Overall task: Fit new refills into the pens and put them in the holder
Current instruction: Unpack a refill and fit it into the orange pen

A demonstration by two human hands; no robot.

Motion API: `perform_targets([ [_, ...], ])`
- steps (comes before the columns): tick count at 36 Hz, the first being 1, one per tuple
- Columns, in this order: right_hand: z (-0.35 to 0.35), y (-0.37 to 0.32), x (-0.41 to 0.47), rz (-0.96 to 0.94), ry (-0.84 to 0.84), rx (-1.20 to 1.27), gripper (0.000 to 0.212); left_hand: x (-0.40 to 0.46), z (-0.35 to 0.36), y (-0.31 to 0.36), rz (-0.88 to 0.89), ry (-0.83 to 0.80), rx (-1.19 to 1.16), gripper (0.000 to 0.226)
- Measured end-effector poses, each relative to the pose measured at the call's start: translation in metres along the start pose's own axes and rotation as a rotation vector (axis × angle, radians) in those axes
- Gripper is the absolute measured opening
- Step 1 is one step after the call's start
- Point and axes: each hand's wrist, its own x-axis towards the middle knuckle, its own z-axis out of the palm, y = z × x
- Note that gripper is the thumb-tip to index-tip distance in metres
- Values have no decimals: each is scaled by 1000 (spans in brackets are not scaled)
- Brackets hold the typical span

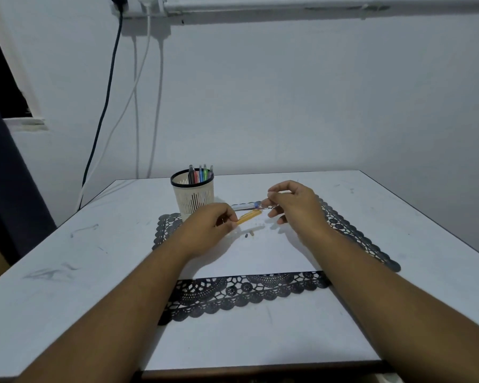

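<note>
Head view: left hand (213, 228) pinches a yellow pen barrel (249, 217); right hand (291, 201) pinches a clear blue-tipped pen part (245, 206), both just above the desk (67, 244). Risk: small loose pieces (249, 234) on the white sheet (260, 255) could roll or scatter if knocked. The pen holder (193, 196), already holding pens, stands just beside the left hand; a careless reach may tip it.

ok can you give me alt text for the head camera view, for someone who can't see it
Over a white table, the left hand holds a yellow pen barrel while the right hand pinches the end of a clear pen. Behind them, a white mesh holder with several coloured pens stands at the edge of a black lace mat.
</note>
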Motion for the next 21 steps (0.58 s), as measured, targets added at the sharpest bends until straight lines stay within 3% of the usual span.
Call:
perform_targets([
  [21, 6, -4, -4, -78, 19, 69, 6, -1, 0, 1, -16, 89, -164, 10],
])
